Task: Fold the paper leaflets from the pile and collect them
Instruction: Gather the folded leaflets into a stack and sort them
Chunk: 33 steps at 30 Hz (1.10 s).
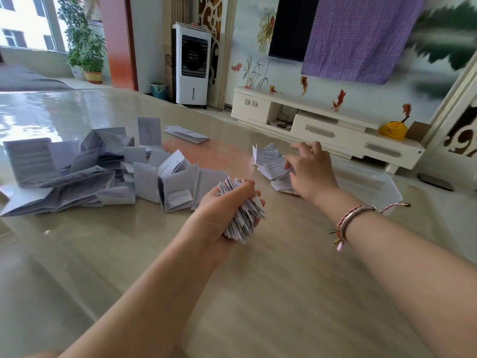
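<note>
A big loose pile of white printed leaflets (85, 169) lies on the glossy table (258, 293) at the left. My left hand (219, 215) grips a thick bundle of folded leaflets (242, 215) just above the table, right of the pile. Farther right lies a small heap of folded leaflets (271, 164). My right hand (309, 171) reaches onto that heap, its fingers curled over the top leaflets; it is blurred. A bracelet sits on the right wrist.
One flat leaflet (187, 134) lies alone at the back of the table. A clear plastic box (374, 187) stands beyond the right hand near the table's edge. Behind are a white TV cabinet (322, 125), an air cooler (192, 65) and a potted plant (85, 47).
</note>
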Each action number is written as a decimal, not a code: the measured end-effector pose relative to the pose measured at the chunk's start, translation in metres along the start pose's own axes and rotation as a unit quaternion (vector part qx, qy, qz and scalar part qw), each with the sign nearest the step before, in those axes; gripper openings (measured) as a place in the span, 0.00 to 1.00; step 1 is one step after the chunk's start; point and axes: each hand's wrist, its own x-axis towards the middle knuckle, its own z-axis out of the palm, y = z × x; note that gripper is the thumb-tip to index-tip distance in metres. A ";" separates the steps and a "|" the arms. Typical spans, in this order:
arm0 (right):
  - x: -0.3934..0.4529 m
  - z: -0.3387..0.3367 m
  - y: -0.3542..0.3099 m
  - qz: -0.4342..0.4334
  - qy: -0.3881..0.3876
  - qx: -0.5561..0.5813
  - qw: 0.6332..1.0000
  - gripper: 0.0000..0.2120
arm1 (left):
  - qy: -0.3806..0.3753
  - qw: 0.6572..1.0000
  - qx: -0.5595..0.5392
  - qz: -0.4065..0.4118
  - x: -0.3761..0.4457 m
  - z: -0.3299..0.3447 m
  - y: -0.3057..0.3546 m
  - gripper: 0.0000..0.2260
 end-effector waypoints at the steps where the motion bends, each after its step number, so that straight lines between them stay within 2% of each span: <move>1: 0.001 0.001 0.002 -0.023 0.014 -0.007 1.000 0.06 | 0.001 1.000 0.002 -0.002 0.000 -0.001 0.000 0.10; 3: 0.000 -0.004 0.002 -0.050 0.054 0.021 0.997 0.06 | 0.004 1.000 0.003 -0.007 0.001 -0.002 0.001 0.05; 6: -0.012 -0.027 -0.007 -0.029 0.104 0.108 0.988 0.06 | 0.024 1.000 0.001 -0.008 0.002 -0.002 0.001 0.02; 9: -0.033 -0.055 -0.017 0.002 0.106 0.244 0.964 0.07 | 0.032 0.999 -0.005 -0.010 0.000 -0.001 -0.001 0.02; 12: -0.061 -0.079 -0.028 0.044 -0.001 0.429 0.902 0.08 | 0.025 1.000 -0.008 -0.015 -0.002 -0.002 -0.002 0.04; 15: -0.082 -0.087 -0.030 0.059 -0.097 0.565 0.818 0.07 | -0.003 0.999 0.002 -0.036 -0.007 -0.003 -0.001 0.10; 18: -0.089 -0.088 -0.026 0.044 -0.145 0.657 0.739 0.06 | -0.036 0.997 0.014 -0.064 -0.012 -0.003 0.000 0.13; 20: -0.090 -0.085 -0.028 0.035 -0.149 0.687 0.710 0.05 | -0.060 0.994 0.010 -0.092 -0.015 -0.002 0.001 0.19; 22: -0.091 -0.082 -0.034 0.021 -0.145 0.678 0.720 0.07 | -0.085 0.990 -0.010 -0.111 -0.016 -0.002 0.001 0.23; 26: -0.092 -0.075 -0.047 -0.004 -0.119 0.574 0.810 0.05 | -0.117 0.988 -0.010 -0.098 -0.018 -0.002 0.003 0.14; 28: -0.092 -0.074 -0.050 -0.001 -0.082 0.536 0.840 0.12 | -0.110 0.990 0.004 -0.088 -0.017 -0.004 0.003 0.12; 31: -0.091 -0.073 -0.047 0.034 -0.072 0.539 0.838 0.19 | -0.100 0.991 0.020 -0.086 -0.015 -0.005 0.003 0.14; 33: -0.085 -0.065 -0.038 0.077 -0.081 0.533 0.839 0.14 | -0.086 0.992 0.007 -0.092 -0.014 -0.004 0.003 0.16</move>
